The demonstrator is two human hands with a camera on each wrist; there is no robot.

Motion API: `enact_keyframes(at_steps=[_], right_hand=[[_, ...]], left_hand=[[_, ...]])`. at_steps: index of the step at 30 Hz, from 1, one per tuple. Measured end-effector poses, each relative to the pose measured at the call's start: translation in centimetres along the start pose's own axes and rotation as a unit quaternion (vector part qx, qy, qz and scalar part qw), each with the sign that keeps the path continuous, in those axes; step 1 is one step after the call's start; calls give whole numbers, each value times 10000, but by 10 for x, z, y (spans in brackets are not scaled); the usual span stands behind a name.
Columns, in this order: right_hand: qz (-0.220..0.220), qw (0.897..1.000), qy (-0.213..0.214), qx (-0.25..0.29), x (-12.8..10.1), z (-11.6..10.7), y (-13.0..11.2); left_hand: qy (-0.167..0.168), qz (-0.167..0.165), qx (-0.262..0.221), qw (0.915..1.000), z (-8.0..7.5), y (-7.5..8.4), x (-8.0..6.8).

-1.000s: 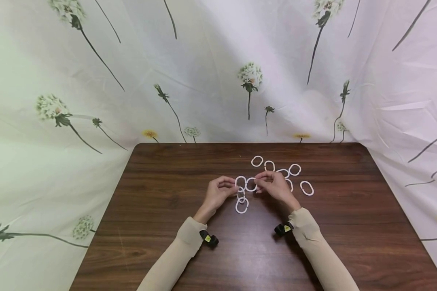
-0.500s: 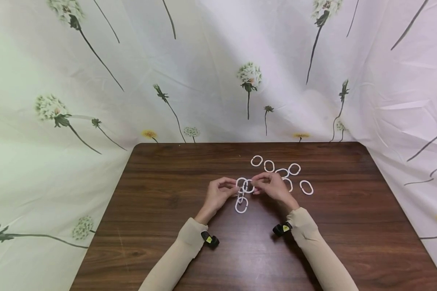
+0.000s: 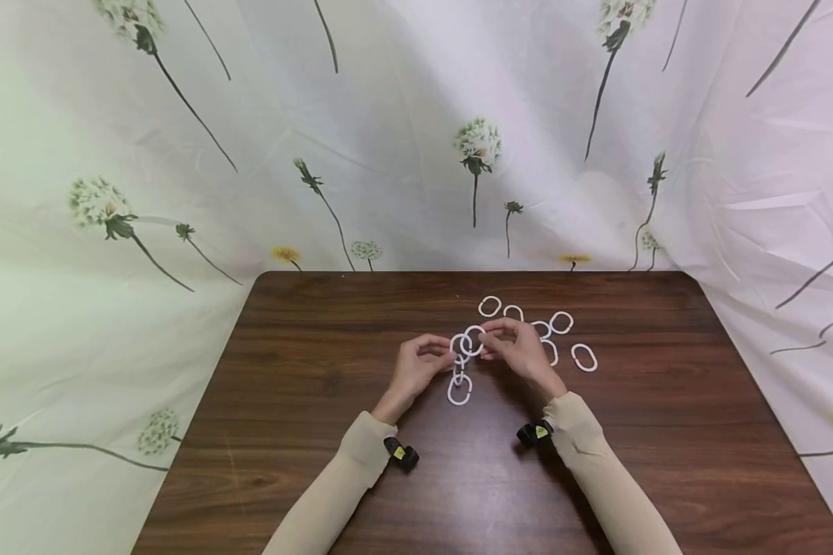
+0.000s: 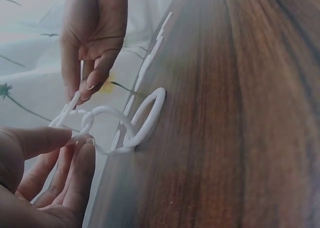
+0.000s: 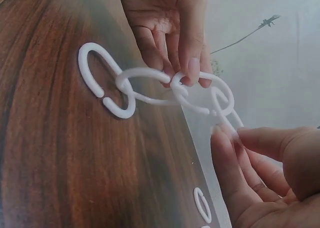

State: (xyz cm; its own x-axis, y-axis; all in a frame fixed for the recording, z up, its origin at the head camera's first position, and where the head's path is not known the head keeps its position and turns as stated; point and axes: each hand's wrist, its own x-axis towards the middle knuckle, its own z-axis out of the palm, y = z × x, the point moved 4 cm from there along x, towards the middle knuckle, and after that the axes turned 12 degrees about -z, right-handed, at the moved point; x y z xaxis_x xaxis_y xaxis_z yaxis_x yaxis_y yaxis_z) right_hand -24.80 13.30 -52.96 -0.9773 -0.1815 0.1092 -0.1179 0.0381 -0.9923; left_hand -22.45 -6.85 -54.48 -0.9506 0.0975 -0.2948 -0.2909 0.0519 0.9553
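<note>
Two hands work over the middle of the wooden table (image 3: pixel 305 370): the left hand (image 3: pixel 416 370) pinches the top of a chain of white plastic rings (image 3: pixel 460 378), whose lowest ring rests on the wood. The right hand (image 3: pixel 524 351) pinches a single white ring (image 3: pixel 472 341) against that chain's top link. Loose rings (image 3: pixel 562 322) lie toward the far right edge.

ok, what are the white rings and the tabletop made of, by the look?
White rings: probably moulded plastic, smooth with a slight sheen; each is an oval with a split gap, and the thin section looks rigid.
Tabletop: dark brown with a wood-grain pattern and a low gloss. Solid wood, veneer or laminate cannot be told apart from here.
</note>
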Motion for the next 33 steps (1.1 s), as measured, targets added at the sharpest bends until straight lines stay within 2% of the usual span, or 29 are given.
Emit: enact_keyframes(at_steps=[6, 13, 24, 33], right_hand=[[-266, 9995, 181, 20, 7, 2, -8], [-480, 9980, 416, 3, 16, 2, -12], [-367, 9980, 518, 31, 24, 4, -10], [-345, 9980, 524, -5, 27, 5, -8]], left_hand=[[-5, 58, -55, 10000, -1, 2, 3], [101, 198, 215, 9995, -1, 4, 6], [123, -14, 377, 9992, -5, 2, 10], [239, 163, 425, 9987, -10, 7, 16]])
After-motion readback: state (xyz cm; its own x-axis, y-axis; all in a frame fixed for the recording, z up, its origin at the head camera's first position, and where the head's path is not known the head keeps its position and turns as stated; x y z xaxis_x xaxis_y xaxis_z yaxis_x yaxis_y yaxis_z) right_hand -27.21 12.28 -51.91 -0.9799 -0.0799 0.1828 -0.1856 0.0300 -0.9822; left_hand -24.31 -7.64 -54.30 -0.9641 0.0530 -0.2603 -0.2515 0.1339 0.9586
